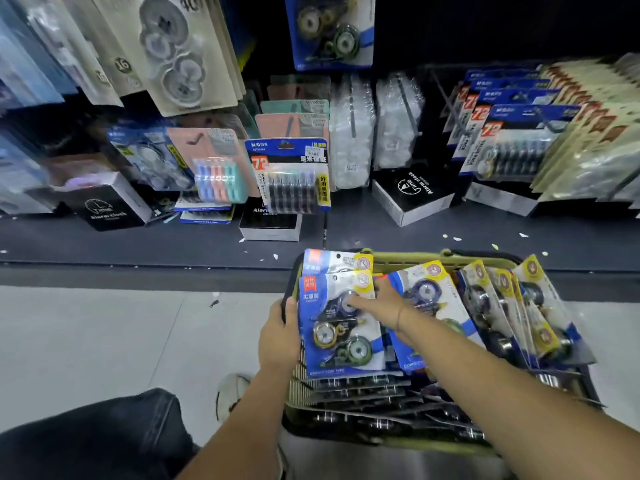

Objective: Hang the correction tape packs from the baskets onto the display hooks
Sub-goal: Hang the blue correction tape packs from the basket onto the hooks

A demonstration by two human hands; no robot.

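A green basket (pixel 408 259) on the floor is packed with blue correction tape packs. My left hand (pixel 278 336) grips the left edge of a small stack of packs (pixel 337 336) held upright over the basket's left end. My right hand (pixel 379 301) reaches across from the right; its fingers lie on the front pack's top, near the upper tape wheel. More packs (pixel 502 306) lean in a row at the right of the basket. One matching pack (pixel 330 31) hangs on a hook at the top of the display.
A dark low shelf (pixel 173 244) runs ahead, carrying alarm clock boxes (pixel 410 195), a refill pack marked 72 (pixel 289 174) and pastel packs (pixel 216 178). Hanging card packs crowd the upper left (pixel 173 53) and right (pixel 519 140). My knee (pixel 90 438) and shoe (pixel 232 393) are at bottom left.
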